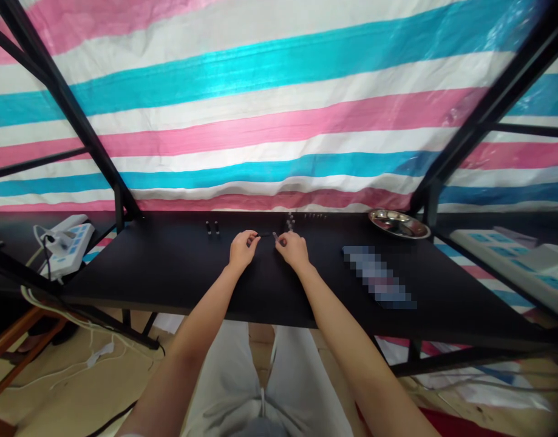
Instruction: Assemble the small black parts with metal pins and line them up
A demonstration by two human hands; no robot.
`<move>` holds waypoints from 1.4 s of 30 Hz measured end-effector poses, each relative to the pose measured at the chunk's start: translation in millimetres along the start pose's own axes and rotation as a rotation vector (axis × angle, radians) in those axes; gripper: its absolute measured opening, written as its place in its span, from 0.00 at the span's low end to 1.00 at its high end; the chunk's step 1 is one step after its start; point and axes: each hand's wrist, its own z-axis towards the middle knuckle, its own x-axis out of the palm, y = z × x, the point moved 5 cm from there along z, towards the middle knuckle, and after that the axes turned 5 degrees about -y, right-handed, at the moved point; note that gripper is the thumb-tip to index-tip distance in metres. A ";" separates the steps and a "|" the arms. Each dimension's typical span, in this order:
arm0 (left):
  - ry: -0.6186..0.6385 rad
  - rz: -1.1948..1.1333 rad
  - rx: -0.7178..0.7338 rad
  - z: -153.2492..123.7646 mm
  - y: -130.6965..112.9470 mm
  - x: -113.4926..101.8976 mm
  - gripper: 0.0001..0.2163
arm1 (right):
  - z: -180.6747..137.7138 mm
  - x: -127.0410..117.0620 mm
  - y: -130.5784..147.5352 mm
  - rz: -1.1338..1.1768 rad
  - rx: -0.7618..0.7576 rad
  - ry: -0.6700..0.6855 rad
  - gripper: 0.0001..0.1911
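My left hand (244, 249) pinches a thin black stick-like piece (263, 235) between thumb and fingertips, its free end pointing right. Across a small gap, my right hand (294, 250) pinches a small greyish, see-through piece (275, 235); its exact kind is too small to make out. Just beyond the right fingers is a cluster of small clear pieces (291, 220), partly hidden by the hand. More tiny light pieces (315, 215) lie in a row along the back edge. To the left stand two small black cylinders with pale ends, one (209, 227) beside the other (217, 227).
The black table (160, 273) has a shiny metal dish (399, 224) at back right and a blurred-out flat object (379, 276) nearer me. White power strips, one left (71, 249) and one right (510, 255), flank it. Black frame posts (85, 136) and a striped sheet (279, 121) rise behind.
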 end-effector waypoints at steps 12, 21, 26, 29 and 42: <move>0.019 -0.005 -0.011 0.1 -2.1 -0.4 0.08 | -3.9 -1.1 11.4 0.022 -0.102 0.055 0.06; 0.183 -0.017 0.128 -7.3 -20.5 2.5 0.18 | -5.2 -1.8 14.0 -0.001 -0.099 0.087 0.06; 0.296 -0.124 0.039 -9.3 -12.8 13.5 0.17 | -4.5 -4.0 13.1 0.038 -0.085 0.057 0.05; 0.237 -0.168 -0.044 -7.4 -3.7 16.0 0.15 | -5.1 -4.8 14.9 0.078 -0.096 0.032 0.05; 0.186 -0.249 -0.231 -4.1 6.2 17.4 0.10 | -12.3 -4.1 34.3 0.155 -0.253 -0.011 0.06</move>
